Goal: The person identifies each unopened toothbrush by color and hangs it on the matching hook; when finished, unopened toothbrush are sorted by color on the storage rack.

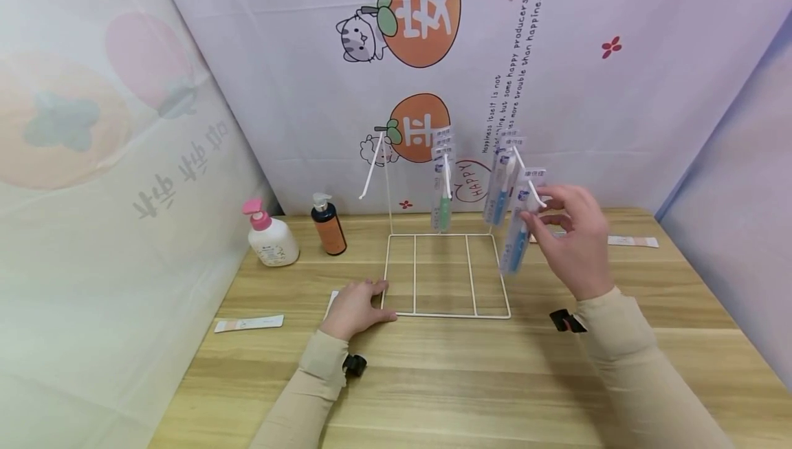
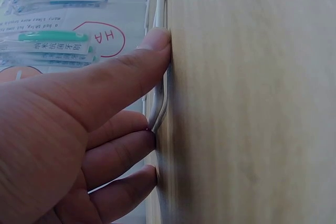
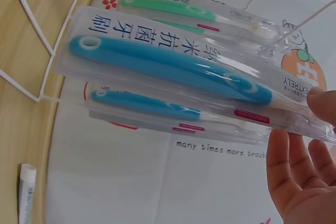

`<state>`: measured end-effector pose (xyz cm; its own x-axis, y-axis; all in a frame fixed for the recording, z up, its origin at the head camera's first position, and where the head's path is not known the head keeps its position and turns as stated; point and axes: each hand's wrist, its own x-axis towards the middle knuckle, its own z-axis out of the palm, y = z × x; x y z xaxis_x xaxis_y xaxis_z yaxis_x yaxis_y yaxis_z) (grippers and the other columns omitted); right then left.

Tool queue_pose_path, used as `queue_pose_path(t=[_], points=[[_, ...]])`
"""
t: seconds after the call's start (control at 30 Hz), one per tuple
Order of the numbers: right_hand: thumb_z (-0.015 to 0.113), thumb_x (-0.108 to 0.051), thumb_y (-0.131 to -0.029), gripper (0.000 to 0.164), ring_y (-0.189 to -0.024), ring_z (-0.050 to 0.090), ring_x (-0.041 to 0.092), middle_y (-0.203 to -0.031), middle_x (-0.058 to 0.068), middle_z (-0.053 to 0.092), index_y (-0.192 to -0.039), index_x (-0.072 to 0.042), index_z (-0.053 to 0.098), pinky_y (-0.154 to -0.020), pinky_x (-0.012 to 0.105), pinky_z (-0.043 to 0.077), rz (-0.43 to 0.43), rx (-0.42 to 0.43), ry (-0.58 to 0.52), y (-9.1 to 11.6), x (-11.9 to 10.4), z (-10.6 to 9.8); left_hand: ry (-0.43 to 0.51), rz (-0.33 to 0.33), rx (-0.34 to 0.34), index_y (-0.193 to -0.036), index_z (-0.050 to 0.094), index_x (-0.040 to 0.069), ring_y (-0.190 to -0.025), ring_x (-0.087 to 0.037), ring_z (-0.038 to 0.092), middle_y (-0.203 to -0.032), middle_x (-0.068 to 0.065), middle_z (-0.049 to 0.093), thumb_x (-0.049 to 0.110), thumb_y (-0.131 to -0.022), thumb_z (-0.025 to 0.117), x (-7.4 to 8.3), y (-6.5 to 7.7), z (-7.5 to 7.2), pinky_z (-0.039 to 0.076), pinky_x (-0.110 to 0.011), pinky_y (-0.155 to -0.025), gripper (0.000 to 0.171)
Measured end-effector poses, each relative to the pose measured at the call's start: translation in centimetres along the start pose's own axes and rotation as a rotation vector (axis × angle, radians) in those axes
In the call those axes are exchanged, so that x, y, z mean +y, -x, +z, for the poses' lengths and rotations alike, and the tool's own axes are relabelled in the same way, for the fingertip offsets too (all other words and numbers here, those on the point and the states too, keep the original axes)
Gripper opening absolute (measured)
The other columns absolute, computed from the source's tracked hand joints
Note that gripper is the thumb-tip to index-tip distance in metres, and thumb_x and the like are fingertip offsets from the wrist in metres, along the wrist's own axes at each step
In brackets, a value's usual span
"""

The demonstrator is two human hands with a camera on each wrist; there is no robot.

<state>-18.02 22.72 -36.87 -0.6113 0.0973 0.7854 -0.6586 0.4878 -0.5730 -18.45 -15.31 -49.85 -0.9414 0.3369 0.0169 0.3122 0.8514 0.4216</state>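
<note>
My right hand (image 1: 578, 236) pinches the upper end of a clear-packaged blue toothbrush (image 1: 518, 249) between thumb and fingers, at the tip of the right hook of a white wire rack (image 1: 447, 315). The brush hangs with its blue handle down; in the right wrist view the package (image 3: 173, 69) fills the middle. Further back on that hook hangs another packaged blue toothbrush (image 1: 500, 205). Packaged green toothbrushes (image 1: 444, 214) hang on the middle hook. The left hook (image 1: 372, 168) is bare. With thumb and fingers spread, my left hand (image 1: 354, 311) touches the rack's front left base corner.
A white pump bottle (image 1: 274, 243) with a pink top and a dark bottle (image 1: 330, 229) with an orange label stand left of the rack. Slim white packets lie at the left (image 1: 249, 323) and right (image 1: 632, 241). A printed cloth (image 1: 291, 91) hangs behind the table.
</note>
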Motion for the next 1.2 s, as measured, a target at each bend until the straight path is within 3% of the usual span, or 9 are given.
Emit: queue_pose_path(t=[0.27, 0.6, 0.87, 1.2], points=[[0.087, 0.007, -0.087, 0.042, -0.1, 0.067, 0.012, -0.116, 0.018, 0.064, -0.125, 0.006, 0.07, -0.082, 0.013, 0.057, -0.023, 0.02, 0.073, -1.4, 2.0, 1.8, -0.01, 0.0, 0.0, -0.147, 0.069, 0.013, -0.134, -0.045, 0.062, -0.146, -0.026, 0.063, 0.051, -0.085, 0.091, 0.0, 0.0, 0.0, 0.053, -0.056, -0.106, 0.076], [0.083, 0.003, -0.092, 0.037, -0.098, 0.074, 0.038, -0.118, 0.024, 0.061, -0.124, 0.006, 0.065, -0.081, 0.006, 0.051, -0.006, 0.01, 0.145, -2.7, 3.6, 2.9, -0.018, 0.006, 0.003, -0.147, 0.07, 0.014, -0.131, -0.045, 0.064, -0.145, -0.024, 0.065, 0.052, -0.085, 0.09, -0.2, -0.1, 0.1, 0.055, -0.056, -0.103, 0.076], [0.081, 0.002, -0.095, 0.038, -0.101, 0.072, 0.032, -0.123, 0.025, 0.057, -0.128, 0.004, 0.063, -0.083, 0.006, 0.052, 0.006, -0.025, 0.139, -3.2, 4.1, 3.3, -0.023, 0.008, -0.001, -0.147, 0.07, 0.013, -0.13, -0.044, 0.065, -0.145, -0.023, 0.065, 0.052, -0.085, 0.091, -0.1, -0.1, -0.1, 0.055, -0.056, -0.103, 0.076], [0.079, 0.006, -0.094, 0.037, -0.098, 0.073, 0.038, -0.121, 0.025, 0.059, -0.127, 0.006, 0.062, -0.081, 0.003, 0.049, 0.006, -0.007, 0.139, -3.4, 4.5, 3.6, -0.033, 0.005, -0.009, -0.148, 0.068, 0.014, -0.131, -0.045, 0.064, -0.146, -0.027, 0.063, 0.052, -0.086, 0.09, -0.1, -0.1, -0.1, 0.054, -0.055, -0.104, 0.077]])
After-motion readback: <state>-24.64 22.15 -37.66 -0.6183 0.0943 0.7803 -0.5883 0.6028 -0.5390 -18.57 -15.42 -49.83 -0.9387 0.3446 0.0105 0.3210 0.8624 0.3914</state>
